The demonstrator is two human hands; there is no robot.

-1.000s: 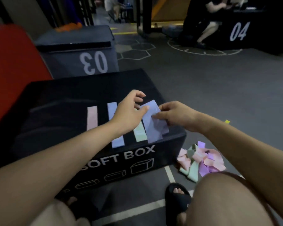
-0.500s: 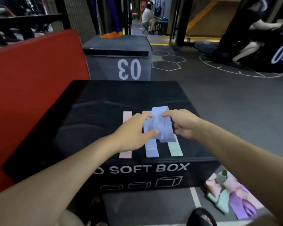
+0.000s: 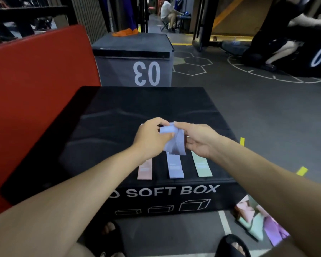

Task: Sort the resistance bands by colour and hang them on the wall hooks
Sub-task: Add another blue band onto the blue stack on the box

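Black soft box [image 3: 119, 115]; red pad [image 3: 35, 86]

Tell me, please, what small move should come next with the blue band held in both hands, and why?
Probably lower the blue band, gripped by the left hand and right hand, onto the flat blue band directly beneath, since the soft box shows one lane each for pink, blue and green.

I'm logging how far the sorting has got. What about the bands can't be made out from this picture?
- Far ends of the pink band, blue band and green band on the box: head view, hidden by both hands.
- Held band: folded between left hand and right hand.
- Floor pile: head view, blurred, covered by the right arm; count unclear.
- Wall hooks: not in view.
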